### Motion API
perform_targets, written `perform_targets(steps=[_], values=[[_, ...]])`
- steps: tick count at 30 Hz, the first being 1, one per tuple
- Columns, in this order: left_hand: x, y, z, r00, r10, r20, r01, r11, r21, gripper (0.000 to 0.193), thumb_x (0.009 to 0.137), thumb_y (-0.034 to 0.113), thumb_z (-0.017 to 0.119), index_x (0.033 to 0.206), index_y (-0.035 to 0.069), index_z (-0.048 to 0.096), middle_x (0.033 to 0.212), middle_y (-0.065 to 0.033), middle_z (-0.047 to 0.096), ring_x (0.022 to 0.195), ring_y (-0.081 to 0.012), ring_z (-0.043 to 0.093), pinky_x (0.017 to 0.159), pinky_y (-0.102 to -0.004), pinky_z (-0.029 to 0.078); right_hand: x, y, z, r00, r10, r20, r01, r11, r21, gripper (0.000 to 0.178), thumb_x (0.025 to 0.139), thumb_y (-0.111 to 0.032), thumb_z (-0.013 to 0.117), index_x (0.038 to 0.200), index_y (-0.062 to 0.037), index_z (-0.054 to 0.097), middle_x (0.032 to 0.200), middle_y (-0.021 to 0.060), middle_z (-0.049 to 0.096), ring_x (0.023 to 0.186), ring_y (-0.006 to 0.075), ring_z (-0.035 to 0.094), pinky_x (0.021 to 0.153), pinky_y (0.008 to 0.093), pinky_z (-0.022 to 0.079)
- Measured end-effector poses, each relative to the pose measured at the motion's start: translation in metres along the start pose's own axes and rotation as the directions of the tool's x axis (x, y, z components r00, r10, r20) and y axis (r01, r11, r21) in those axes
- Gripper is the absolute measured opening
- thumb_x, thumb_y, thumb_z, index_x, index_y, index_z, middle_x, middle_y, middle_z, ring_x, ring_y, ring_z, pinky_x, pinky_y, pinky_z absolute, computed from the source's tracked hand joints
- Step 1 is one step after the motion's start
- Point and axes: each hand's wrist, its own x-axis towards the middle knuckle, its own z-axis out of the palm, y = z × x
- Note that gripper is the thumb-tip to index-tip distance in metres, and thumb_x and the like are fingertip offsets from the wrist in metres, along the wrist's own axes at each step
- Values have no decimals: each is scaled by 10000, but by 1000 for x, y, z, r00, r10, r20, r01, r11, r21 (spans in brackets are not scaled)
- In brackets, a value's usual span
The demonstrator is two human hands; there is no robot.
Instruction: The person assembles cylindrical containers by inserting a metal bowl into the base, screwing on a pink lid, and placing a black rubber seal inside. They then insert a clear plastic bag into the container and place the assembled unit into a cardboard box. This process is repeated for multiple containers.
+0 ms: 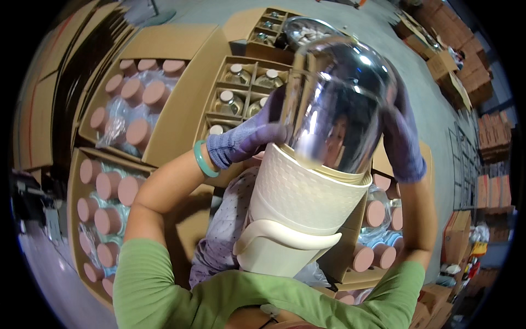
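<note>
In front of me a shiny silver glass vacuum flask liner (pixel 337 93) stands partly sunk, slightly tilted, in the mouth of a cream plastic jug body (pixel 307 189). The jug body has a dimpled upper band and a curved handle (pixel 285 233) facing me. My left hand (pixel 255 131), in a purple knit glove, grips the liner's left side close to the jug rim. On the other side my right hand (pixel 401 134), gloved the same way, is wrapped round the liner. Some fingers of both hands are hidden behind the liner.
Cartons on the left hold pink-topped cylinders (pixel 133 91) in clear plastic. Ahead, a divided carton (pixel 249 82) holds glass items with white caps. Behind it sits a metal bowl (pixel 309 30) of small pieces. More pink-topped cylinders (pixel 375 214) stand right; stacked cartons (pixel 496 137) line the far right.
</note>
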Motion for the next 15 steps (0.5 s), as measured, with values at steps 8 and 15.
perform_targets(steps=[8,15], values=[[-8,-53,-44,940,-334,-66,341,927,155,450,1039,366,400,1281,23,560,1183,-129,627,1136,-193,583,998,-339,461,-34,10,-10,900,182,395,-70,957,-280,900,673,-389,775,1414,12,459,1409,175,478,1332,297,444,1132,386,322],[-16,-176,-48,882,-470,26,66,178,982,535,775,399,675,1239,134,639,1220,-133,642,1225,-354,533,1012,-478,424,7,-7,20,567,279,775,-128,959,-252,737,774,-268,794,1388,10,498,1356,167,566,1240,264,547,1071,357,407]])
